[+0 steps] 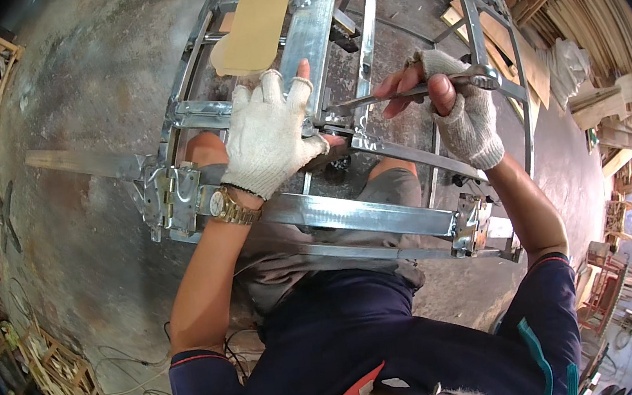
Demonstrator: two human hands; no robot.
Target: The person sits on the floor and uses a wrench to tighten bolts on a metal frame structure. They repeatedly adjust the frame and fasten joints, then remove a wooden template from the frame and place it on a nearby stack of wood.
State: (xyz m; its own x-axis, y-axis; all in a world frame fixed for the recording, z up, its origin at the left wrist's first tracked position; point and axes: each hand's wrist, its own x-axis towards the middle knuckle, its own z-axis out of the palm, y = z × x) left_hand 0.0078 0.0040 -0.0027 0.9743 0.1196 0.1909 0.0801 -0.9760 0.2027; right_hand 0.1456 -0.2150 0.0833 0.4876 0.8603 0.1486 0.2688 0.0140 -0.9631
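Note:
A shiny metal frame (366, 217) made of square tubes spans the space over my legs. On its left crossbar lies my left hand (265, 133), back up, in a white glove with bare fingertips. Its fingers are spread, and the thumb points toward a joint where several tubes meet. My right hand (456, 105), gloved the same way, is closed around a steel wrench (415, 92). The wrench's ring end sticks out past the fist, while its far end reaches left to that joint. Whether it sits on a nut there is too small to tell.
A tan board (259, 19) lies across the frame's far left part. Metal hinge brackets (173, 193) sit at its near left corner. Stacked wood strips (585, 14) fill the far right, with a wood pile (66, 378) at lower left. Cables (146, 384) trail over the floor.

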